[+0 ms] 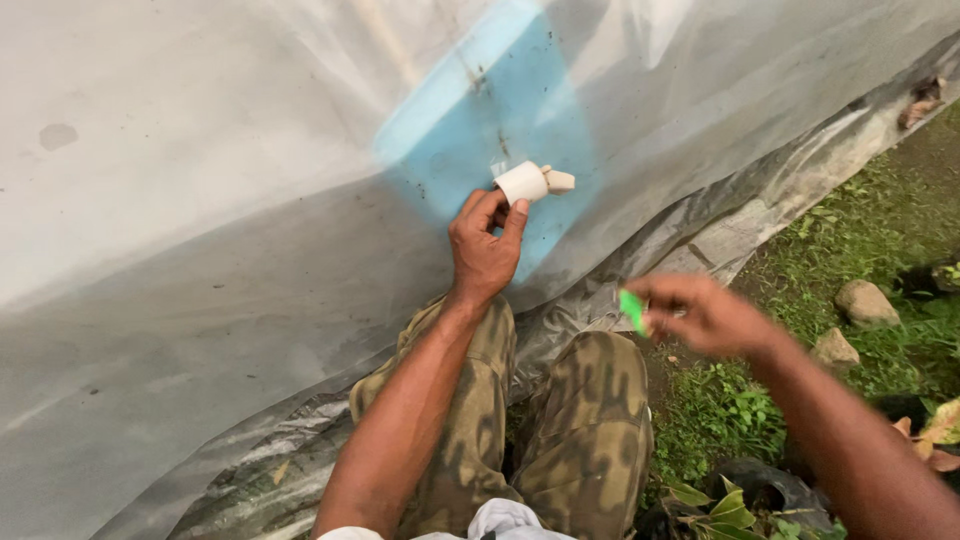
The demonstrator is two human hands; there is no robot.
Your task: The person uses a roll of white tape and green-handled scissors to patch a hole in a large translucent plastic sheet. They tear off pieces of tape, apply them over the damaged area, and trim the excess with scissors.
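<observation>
The left hand holds a short white pipe fitting between thumb and fingers, pressed against the clear plastic sheet, where a blue panel shows through. The right hand, blurred, pinches a small green object low above the grass, beside the camouflage trousers.

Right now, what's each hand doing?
Left hand: fingers closed on a white pipe fitting.
Right hand: blurred, closed on a small green thing.
</observation>
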